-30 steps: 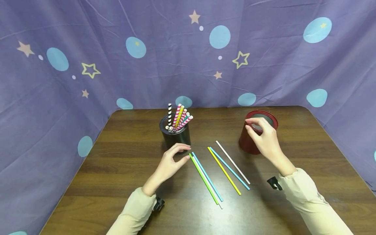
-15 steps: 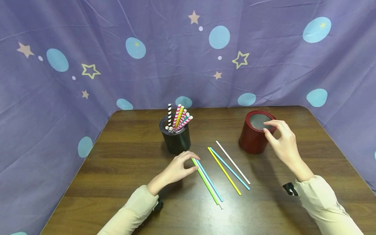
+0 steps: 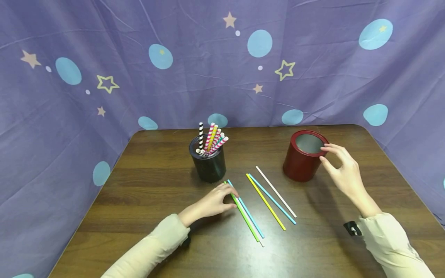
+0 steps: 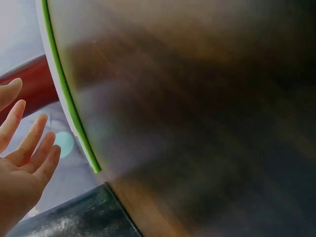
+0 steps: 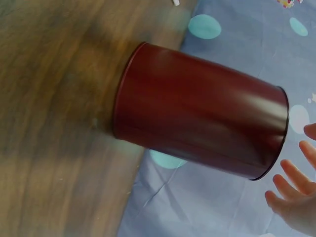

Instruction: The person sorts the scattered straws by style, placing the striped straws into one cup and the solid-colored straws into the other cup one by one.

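Note:
My left hand (image 3: 215, 200) hovers over a green straw (image 3: 248, 224) with its thumb and fingers apart. In the left wrist view, the fingers are spread and hold nothing, and the green straw (image 4: 69, 101) lies clear of them. Beside that straw lie a blue straw (image 3: 250, 216) and a white one whose tip (image 3: 262, 244) sticks out at the near end. My right hand (image 3: 345, 177) is at the right of the red can (image 3: 300, 166), fingers bent near its rim. A small gap separates the fingertips from the can in the right wrist view, and the hand (image 5: 294, 197) holds nothing.
A black can (image 3: 210, 170) stands at the back left with several striped straws (image 3: 211, 141) in it. In mid-table lie a yellow straw (image 3: 265, 201), another blue straw (image 3: 283, 211) and a pale straw (image 3: 276, 192). A purple curtain (image 3: 194, 88) hangs behind the table.
My left hand has moved down and right, away from the black can and over the green straw. My right hand has gone from above the red can to its right side.

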`<state>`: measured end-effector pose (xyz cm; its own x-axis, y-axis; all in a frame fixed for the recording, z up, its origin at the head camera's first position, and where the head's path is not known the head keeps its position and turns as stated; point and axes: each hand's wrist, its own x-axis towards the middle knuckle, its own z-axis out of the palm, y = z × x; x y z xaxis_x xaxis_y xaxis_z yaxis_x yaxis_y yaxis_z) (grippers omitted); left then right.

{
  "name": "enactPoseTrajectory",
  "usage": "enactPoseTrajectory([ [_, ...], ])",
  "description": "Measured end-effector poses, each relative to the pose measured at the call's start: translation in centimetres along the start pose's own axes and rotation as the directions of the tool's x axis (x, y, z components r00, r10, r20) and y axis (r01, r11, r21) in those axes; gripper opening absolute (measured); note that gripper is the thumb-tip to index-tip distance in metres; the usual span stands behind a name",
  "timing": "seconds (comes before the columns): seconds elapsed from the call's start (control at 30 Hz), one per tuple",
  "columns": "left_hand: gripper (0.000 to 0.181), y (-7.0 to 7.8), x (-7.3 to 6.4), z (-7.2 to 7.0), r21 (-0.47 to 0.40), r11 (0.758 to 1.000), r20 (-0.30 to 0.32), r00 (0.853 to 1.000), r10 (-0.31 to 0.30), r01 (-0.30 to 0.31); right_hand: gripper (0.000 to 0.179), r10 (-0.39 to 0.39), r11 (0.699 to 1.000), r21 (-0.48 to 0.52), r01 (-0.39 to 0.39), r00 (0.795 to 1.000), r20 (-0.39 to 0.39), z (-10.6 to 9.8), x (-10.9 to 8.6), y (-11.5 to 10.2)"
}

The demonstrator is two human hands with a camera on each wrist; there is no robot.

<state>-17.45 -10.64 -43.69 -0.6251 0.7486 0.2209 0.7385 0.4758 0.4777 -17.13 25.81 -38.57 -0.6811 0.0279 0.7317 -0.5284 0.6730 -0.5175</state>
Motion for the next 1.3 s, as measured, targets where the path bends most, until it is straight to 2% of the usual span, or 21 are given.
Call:
enactPoseTrajectory([
  [0.3, 0.02, -0.3, 0.3, 0.4, 0.044, 0.999, 0.083, 0.996, -0.011, 0.008, 0.029, 0.016, 1.0, 0.011, -0.016, 1.0, 0.025, 0.1, -0.3, 1.0],
  [0.67, 0.015, -0.6, 0.5, 0.9, 0.144, 0.99, 0.117, 0.993, -0.003, -0.014, 0.018, 0.03, 0.999, 0.031, -0.03, 1.0, 0.003, 0.5, -0.4, 1.7],
  [0.9, 0.011, -0.5, 0.3, 1.1, 0.181, 0.983, 0.132, 0.991, -0.006, -0.018, 0.028, 0.049, 0.995, 0.085, -0.046, 0.998, -0.033, 3.4, -3.2, 14.0],
  [1.3, 0.009, -0.8, 0.7, 1.4, 0.228, 0.966, 0.134, 0.986, 0.095, -0.124, 0.028, 0.097, 0.984, 0.154, -0.091, 0.995, -0.037, 3.7, -3.6, 13.8],
])
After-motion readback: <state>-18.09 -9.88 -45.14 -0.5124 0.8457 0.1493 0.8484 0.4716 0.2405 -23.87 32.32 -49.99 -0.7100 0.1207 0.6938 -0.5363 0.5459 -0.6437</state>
